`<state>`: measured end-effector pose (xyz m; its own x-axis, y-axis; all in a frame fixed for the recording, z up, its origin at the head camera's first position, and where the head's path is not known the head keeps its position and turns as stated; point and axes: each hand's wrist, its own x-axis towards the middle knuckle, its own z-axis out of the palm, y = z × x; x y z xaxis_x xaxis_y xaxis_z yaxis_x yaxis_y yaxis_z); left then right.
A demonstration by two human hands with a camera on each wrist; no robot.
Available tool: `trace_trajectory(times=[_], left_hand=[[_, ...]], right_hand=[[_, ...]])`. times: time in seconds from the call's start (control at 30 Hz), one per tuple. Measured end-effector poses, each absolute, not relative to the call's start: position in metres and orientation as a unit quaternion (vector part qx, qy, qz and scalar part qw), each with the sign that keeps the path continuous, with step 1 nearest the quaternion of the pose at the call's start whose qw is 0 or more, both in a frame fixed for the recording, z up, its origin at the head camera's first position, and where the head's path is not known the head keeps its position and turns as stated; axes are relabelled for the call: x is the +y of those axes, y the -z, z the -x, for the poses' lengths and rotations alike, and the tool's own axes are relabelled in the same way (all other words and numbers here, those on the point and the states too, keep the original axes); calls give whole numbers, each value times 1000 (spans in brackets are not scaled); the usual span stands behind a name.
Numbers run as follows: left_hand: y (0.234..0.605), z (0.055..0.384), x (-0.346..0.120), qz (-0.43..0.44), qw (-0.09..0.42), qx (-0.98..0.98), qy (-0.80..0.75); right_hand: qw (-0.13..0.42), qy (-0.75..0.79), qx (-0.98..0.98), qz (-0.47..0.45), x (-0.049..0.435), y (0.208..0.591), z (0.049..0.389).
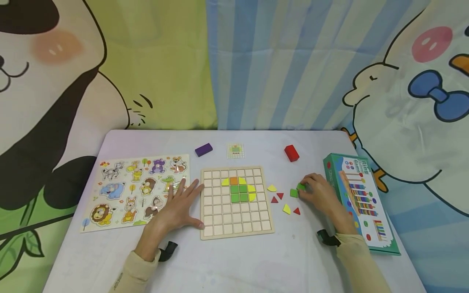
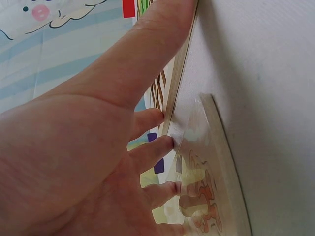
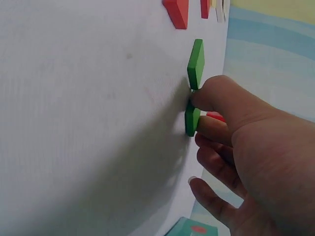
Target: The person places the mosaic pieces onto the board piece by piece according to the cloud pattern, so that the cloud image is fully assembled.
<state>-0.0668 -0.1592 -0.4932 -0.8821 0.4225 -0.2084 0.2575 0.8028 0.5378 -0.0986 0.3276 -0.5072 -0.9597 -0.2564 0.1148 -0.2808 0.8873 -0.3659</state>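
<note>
My right hand (image 1: 319,193) pinches a green square tile (image 3: 192,121) on the table between thumb and forefinger. A second green tile (image 1: 294,193) lies right beside it, to the left. Spread wide, my left hand (image 1: 180,209) rests with its thumb and a fingertip at the left edge of a wooden grid board (image 1: 218,233). On that board sit several green squares (image 1: 239,193), an orange square (image 1: 233,181) and several yellow quarter-round pieces (image 1: 252,197). Between board and right hand lie red triangles (image 1: 274,200) and loose yellow pieces (image 1: 286,209).
An animal puzzle board (image 1: 121,224) lies partly under my left hand. Behind the grid board are a purple block (image 1: 203,149), a small pattern card (image 1: 235,150) and a red block (image 1: 292,153). A green toy box (image 1: 366,203) stands at the right.
</note>
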Motion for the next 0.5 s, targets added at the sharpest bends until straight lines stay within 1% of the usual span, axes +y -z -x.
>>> trace_trajectory(times=[0.2,0.5], left_hand=[[492,66,-160,-180,161,936,-258],[492,65,-158,-176,159,936,-260]], right_hand=[[71,-203,-962,-170,309,508,105],[71,-248,-938,-230,264,498,118]])
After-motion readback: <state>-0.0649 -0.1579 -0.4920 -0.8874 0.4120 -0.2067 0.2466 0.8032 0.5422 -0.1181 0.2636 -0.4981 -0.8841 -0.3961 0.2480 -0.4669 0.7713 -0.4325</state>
